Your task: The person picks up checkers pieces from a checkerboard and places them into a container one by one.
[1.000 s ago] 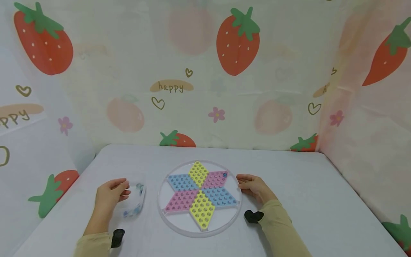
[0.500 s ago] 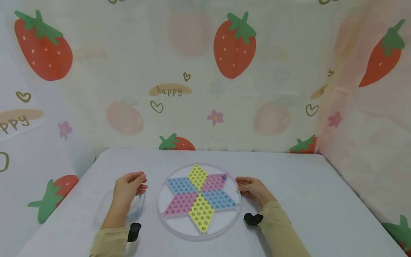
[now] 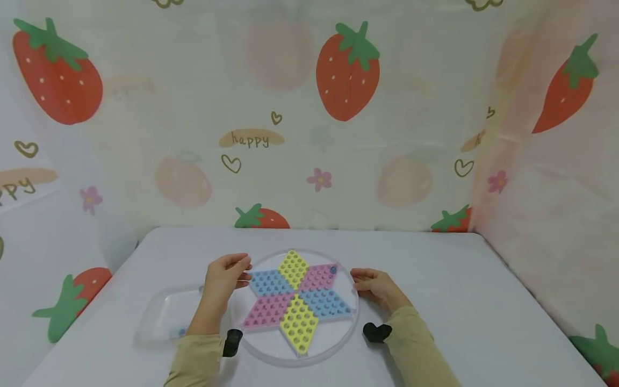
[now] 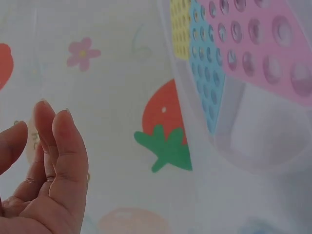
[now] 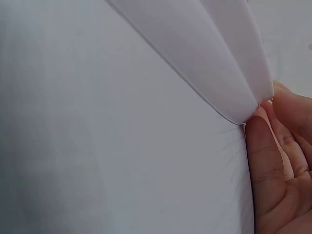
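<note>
A round Chinese checkers board [image 3: 300,323] with a yellow, pink and blue star lies on the table. One dark blue marble [image 3: 333,270] sits in the tip of its upper right pink point. My left hand [image 3: 223,282] hovers at the board's left rim. Its fingers are gently bent, and in the left wrist view a gap shows between thumb and fingers [image 4: 70,141], with nothing visible in it. At the opposite side, my right hand [image 3: 379,289] pinches the board's clear rim [image 5: 234,92] between thumb and fingers, as the right wrist view shows.
A clear plastic tray [image 3: 141,328] stands left of the board, partly behind my left forearm. Small bluish marbles [image 3: 181,332] show near its right side. The white table [image 3: 483,322] meets strawberry-print cloth [image 3: 348,161] at the back and sides.
My left hand has moved right, from over the clear tray to the board's left rim. The right hand stays at the right rim. The head view has shifted slightly.
</note>
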Action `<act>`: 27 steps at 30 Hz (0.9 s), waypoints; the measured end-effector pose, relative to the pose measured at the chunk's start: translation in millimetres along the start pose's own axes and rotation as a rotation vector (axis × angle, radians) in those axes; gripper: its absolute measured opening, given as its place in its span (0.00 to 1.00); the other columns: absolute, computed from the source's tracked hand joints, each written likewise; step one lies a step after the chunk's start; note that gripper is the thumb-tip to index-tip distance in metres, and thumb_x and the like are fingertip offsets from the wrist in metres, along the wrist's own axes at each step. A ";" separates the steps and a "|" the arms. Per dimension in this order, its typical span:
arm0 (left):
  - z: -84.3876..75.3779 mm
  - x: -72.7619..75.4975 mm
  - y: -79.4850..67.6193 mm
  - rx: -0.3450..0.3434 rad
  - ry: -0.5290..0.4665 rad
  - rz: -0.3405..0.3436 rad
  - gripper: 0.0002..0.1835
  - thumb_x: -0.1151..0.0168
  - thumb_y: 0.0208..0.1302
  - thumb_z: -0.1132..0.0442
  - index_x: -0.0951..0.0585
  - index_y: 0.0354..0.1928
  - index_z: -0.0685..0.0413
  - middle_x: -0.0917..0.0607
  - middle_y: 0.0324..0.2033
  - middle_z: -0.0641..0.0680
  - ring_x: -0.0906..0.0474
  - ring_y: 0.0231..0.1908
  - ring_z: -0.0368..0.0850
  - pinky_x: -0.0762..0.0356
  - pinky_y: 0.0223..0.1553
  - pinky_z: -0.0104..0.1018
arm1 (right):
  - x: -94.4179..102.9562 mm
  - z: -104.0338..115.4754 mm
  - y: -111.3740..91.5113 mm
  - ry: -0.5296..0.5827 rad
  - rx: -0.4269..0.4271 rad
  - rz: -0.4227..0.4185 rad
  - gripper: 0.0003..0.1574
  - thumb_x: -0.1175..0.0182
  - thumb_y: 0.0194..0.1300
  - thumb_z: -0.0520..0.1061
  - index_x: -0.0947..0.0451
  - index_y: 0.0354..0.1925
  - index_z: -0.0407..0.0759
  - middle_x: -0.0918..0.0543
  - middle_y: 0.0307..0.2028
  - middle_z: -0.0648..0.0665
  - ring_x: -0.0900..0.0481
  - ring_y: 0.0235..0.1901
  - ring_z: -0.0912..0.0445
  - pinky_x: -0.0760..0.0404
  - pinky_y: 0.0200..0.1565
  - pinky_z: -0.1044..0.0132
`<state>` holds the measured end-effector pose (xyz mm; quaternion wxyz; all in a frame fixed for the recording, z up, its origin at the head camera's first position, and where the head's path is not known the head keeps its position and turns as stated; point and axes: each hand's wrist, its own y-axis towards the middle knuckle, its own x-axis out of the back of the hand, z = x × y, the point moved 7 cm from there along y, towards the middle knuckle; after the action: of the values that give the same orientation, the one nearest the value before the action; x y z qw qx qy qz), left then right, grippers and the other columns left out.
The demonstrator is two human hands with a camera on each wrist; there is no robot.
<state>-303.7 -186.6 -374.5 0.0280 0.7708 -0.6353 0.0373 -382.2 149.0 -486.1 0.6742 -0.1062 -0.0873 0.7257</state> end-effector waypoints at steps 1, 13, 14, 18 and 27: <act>0.2 -3.1 0.7 0.000 -0.005 0.004 0.19 0.45 0.72 0.65 0.27 0.58 0.73 0.18 0.30 0.49 0.22 0.24 0.34 0.22 0.29 0.25 | -0.1 0.6 -0.3 -0.003 0.003 0.005 0.30 0.40 0.58 0.23 0.28 0.60 0.27 0.20 0.55 0.36 0.20 0.41 0.60 0.19 0.41 0.67; -0.8 -41.3 18.3 -0.014 -0.021 0.028 0.17 0.43 0.71 0.65 0.24 0.56 0.69 0.17 0.32 0.54 0.21 0.24 0.37 0.22 0.29 0.28 | 0.2 4.0 1.4 0.010 -0.012 -0.009 0.30 0.39 0.58 0.23 0.28 0.60 0.28 0.20 0.55 0.36 0.19 0.40 0.62 0.18 0.38 0.68; -0.1 -44.6 20.2 -0.016 -0.031 0.031 0.16 0.43 0.71 0.65 0.24 0.56 0.68 0.17 0.32 0.54 0.21 0.24 0.37 0.22 0.29 0.28 | -0.1 4.0 2.0 0.010 -0.013 -0.005 0.30 0.39 0.58 0.23 0.28 0.60 0.28 0.21 0.56 0.36 0.20 0.40 0.62 0.18 0.38 0.68; 3.4 -56.8 25.9 -0.026 -0.058 0.035 0.15 0.42 0.70 0.67 0.23 0.54 0.69 0.17 0.32 0.56 0.21 0.24 0.38 0.22 0.29 0.29 | 0.4 3.2 2.7 0.015 -0.022 -0.012 0.30 0.39 0.57 0.22 0.28 0.60 0.28 0.20 0.55 0.36 0.20 0.39 0.62 0.18 0.38 0.68; 19.5 -86.9 35.5 -0.024 -0.013 0.089 0.15 0.41 0.69 0.68 0.22 0.54 0.68 0.17 0.37 0.62 0.19 0.26 0.45 0.19 0.31 0.35 | 1.7 0.7 1.3 0.001 -0.018 -0.012 0.30 0.40 0.57 0.22 0.28 0.60 0.28 0.21 0.56 0.35 0.19 0.43 0.60 0.18 0.39 0.67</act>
<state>-354.6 -110.2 -402.1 0.0313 0.7416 -0.6697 0.0258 -383.8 150.5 -485.8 0.6777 -0.1124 -0.0942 0.7206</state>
